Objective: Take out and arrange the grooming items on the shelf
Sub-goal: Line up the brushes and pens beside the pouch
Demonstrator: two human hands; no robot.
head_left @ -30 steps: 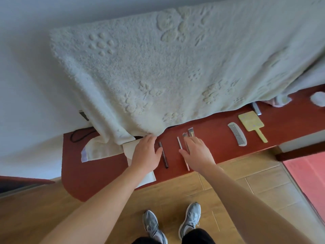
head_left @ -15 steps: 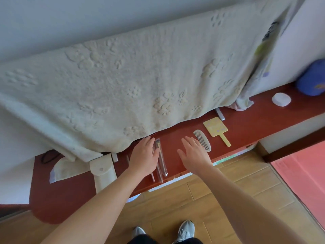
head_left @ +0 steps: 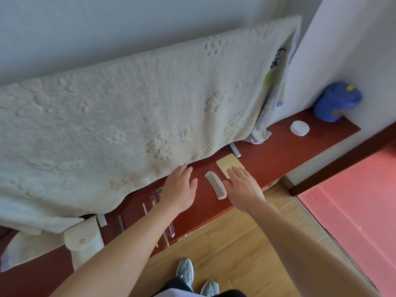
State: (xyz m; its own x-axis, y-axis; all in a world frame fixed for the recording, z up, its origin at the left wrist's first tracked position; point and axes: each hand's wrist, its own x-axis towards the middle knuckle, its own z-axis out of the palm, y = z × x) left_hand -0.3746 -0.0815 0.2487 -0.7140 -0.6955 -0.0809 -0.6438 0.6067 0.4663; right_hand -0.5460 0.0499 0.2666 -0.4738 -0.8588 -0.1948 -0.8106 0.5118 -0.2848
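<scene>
A home: a cream paw-print towel (head_left: 137, 116) hangs over a red-brown wooden shelf (head_left: 267, 159) above wood-plank flooring (head_left: 246, 243).

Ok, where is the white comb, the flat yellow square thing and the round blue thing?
White plastic comb (head_left: 215, 185): head view, middle of its toothed body.
Flat yellow square item (head_left: 227, 163): head view, uncovered top face.
Round blue object (head_left: 336, 102): head view, its side.

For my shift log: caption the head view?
On the red shelf, left hand and right hand flank the white comb; the right overlaps the yellow mirror.
</scene>
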